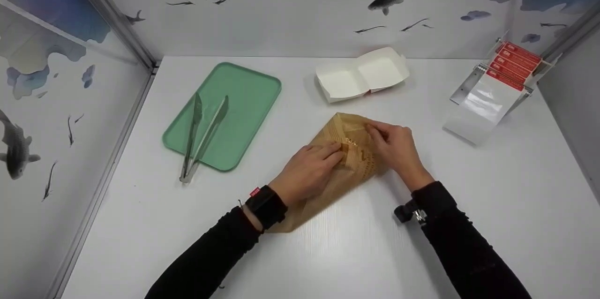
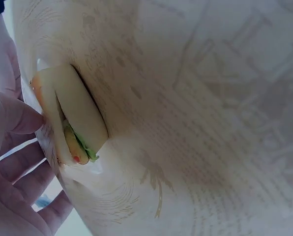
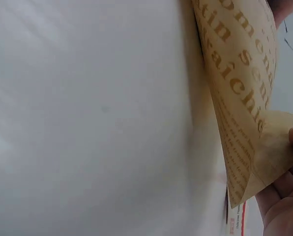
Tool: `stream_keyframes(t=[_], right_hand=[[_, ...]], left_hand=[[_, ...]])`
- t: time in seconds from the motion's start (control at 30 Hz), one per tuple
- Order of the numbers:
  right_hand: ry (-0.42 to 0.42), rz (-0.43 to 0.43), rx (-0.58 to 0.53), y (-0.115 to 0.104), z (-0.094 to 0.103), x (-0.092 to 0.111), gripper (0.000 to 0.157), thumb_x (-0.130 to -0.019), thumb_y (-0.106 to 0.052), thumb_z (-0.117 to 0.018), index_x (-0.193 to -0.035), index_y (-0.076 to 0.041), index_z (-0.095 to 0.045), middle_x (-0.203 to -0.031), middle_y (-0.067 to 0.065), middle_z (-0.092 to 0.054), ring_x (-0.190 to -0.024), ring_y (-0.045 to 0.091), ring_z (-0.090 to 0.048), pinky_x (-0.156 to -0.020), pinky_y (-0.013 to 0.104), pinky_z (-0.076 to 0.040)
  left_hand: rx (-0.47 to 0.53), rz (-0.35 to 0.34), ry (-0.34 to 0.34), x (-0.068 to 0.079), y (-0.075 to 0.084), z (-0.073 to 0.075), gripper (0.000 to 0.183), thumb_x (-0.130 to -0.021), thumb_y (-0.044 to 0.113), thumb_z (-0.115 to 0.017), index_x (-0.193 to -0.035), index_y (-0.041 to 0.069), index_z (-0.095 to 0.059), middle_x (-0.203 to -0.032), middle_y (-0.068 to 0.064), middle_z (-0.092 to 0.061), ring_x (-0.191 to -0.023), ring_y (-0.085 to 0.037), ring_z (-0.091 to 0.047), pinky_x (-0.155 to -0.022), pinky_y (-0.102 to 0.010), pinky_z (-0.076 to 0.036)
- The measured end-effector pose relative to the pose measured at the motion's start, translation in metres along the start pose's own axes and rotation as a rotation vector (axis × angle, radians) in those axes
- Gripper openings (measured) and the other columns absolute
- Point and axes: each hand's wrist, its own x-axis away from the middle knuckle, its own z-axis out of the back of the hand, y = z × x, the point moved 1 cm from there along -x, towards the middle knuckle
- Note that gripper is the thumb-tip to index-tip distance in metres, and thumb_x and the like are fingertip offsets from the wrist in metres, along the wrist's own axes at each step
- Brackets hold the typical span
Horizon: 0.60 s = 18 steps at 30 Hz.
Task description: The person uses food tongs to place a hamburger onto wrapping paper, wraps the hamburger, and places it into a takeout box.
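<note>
Brown printed wrapping paper (image 1: 323,203) lies on the table, folded partly over a sandwich (image 2: 82,108). In the left wrist view the sandwich shows pale bread, with green leaf and a yellowish filling at its cut. My left hand (image 1: 309,170) holds the folded paper around the sandwich, thumb on the near side and fingers beyond it. My right hand (image 1: 396,146) pinches the paper's far right corner between thumb and fingers. From the head view the sandwich is hidden by paper and hand.
On the left, metal tongs (image 1: 192,149) lie across a green tray (image 1: 248,116). An open white carton (image 1: 361,76) stands behind the paper. Back right is a metal holder with red-and-white stickers or bags (image 1: 511,67). Printed panels (image 1: 281,22) border the table.
</note>
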Motion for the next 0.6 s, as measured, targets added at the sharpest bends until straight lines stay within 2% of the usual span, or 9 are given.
stream_keyframes(t=[0.03, 0.1, 0.17, 0.23, 0.3, 0.37, 0.47, 0.53, 0.6], right_hand=[[-0.005, 0.035, 0.013, -0.004, 0.000, 0.002, 0.027, -0.107, -0.012, -0.066, -0.131, -0.005, -0.076, -0.115, 0.019, -0.080, -0.070, 0.022, -0.065, -0.062, 0.022, -0.048], [-0.015, 0.108, 0.049, -0.012, -0.001, 0.007, 0.030, -0.105, -0.009, -0.068, -0.134, -0.007, -0.075, -0.119, 0.018, -0.079, -0.073, 0.022, -0.069, -0.063, 0.026, -0.054], [-0.024, 0.183, 0.107, -0.019, -0.003, 0.011, 0.032, -0.104, -0.008, -0.070, -0.136, -0.007, -0.074, -0.126, 0.017, -0.078, -0.089, 0.026, -0.078, -0.077, 0.035, -0.063], [-0.028, 0.265, 0.189, -0.025, -0.004, 0.015, 0.034, -0.103, -0.009, -0.071, -0.136, -0.007, -0.074, -0.131, 0.015, -0.076, -0.110, 0.030, -0.079, -0.091, 0.046, -0.064], [-0.028, 0.341, 0.261, -0.029, -0.006, 0.018, 0.034, -0.102, -0.009, -0.073, -0.135, -0.007, -0.074, -0.132, 0.013, -0.076, -0.119, 0.033, -0.076, -0.095, 0.051, -0.063], [-0.027, 0.395, 0.309, -0.033, -0.008, 0.020, 0.033, -0.101, -0.009, -0.074, -0.134, -0.006, -0.075, -0.131, 0.014, -0.077, -0.117, 0.034, -0.076, -0.092, 0.052, -0.063], [-0.025, 0.349, 0.301, -0.033, -0.009, 0.018, 0.038, -0.097, -0.004, -0.077, -0.135, -0.006, -0.075, -0.127, 0.015, -0.077, -0.111, 0.034, -0.077, -0.089, 0.050, -0.063], [-0.023, 0.235, 0.236, -0.029, -0.009, 0.011, 0.041, -0.097, -0.003, -0.077, -0.137, -0.004, -0.073, -0.122, 0.017, -0.077, -0.106, 0.035, -0.077, -0.088, 0.049, -0.063], [-0.030, 0.090, 0.161, -0.021, -0.009, 0.003, 0.041, -0.098, -0.005, -0.077, -0.138, -0.002, -0.071, -0.123, 0.020, -0.077, -0.110, 0.037, -0.076, -0.093, 0.050, -0.062]], left_hand=[[-0.003, -0.002, 0.003, 0.000, 0.000, 0.000, 0.037, -0.112, 0.021, -0.051, -0.146, 0.014, -0.063, -0.160, -0.008, -0.058, -0.151, -0.023, -0.053, -0.114, -0.045, -0.052], [-0.011, -0.005, 0.010, 0.000, 0.000, 0.001, 0.037, -0.112, 0.021, -0.051, -0.146, 0.014, -0.063, -0.159, -0.007, -0.058, -0.150, -0.023, -0.054, -0.113, -0.045, -0.052], [-0.017, -0.008, 0.020, 0.000, 0.000, 0.001, 0.036, -0.111, 0.020, -0.052, -0.145, 0.014, -0.063, -0.158, -0.007, -0.059, -0.149, -0.023, -0.054, -0.112, -0.045, -0.053], [-0.029, -0.013, 0.029, 0.000, 0.000, 0.001, 0.036, -0.111, 0.019, -0.052, -0.145, 0.014, -0.064, -0.156, -0.007, -0.060, -0.148, -0.023, -0.056, -0.111, -0.045, -0.054], [-0.042, -0.015, 0.030, 0.000, 0.000, 0.000, 0.036, -0.112, 0.019, -0.051, -0.145, 0.013, -0.064, -0.155, -0.005, -0.061, -0.146, -0.022, -0.057, -0.110, -0.044, -0.054], [-0.057, -0.019, 0.030, 0.000, 0.000, 0.000, 0.036, -0.112, 0.019, -0.051, -0.145, 0.014, -0.064, -0.153, -0.004, -0.062, -0.144, -0.022, -0.058, -0.108, -0.043, -0.055], [-0.057, -0.015, 0.021, 0.000, 0.000, 0.000, 0.036, -0.112, 0.020, -0.051, -0.146, 0.014, -0.063, -0.155, -0.004, -0.061, -0.146, -0.021, -0.057, -0.109, -0.044, -0.055], [-0.041, -0.008, 0.011, 0.000, 0.001, 0.000, 0.037, -0.112, 0.021, -0.051, -0.147, 0.015, -0.063, -0.158, -0.005, -0.059, -0.148, -0.022, -0.055, -0.109, -0.045, -0.054], [-0.020, 0.002, 0.000, 0.000, 0.001, 0.001, 0.038, -0.113, 0.022, -0.050, -0.148, 0.015, -0.062, -0.160, -0.006, -0.057, -0.151, -0.022, -0.052, -0.112, -0.046, -0.053]])
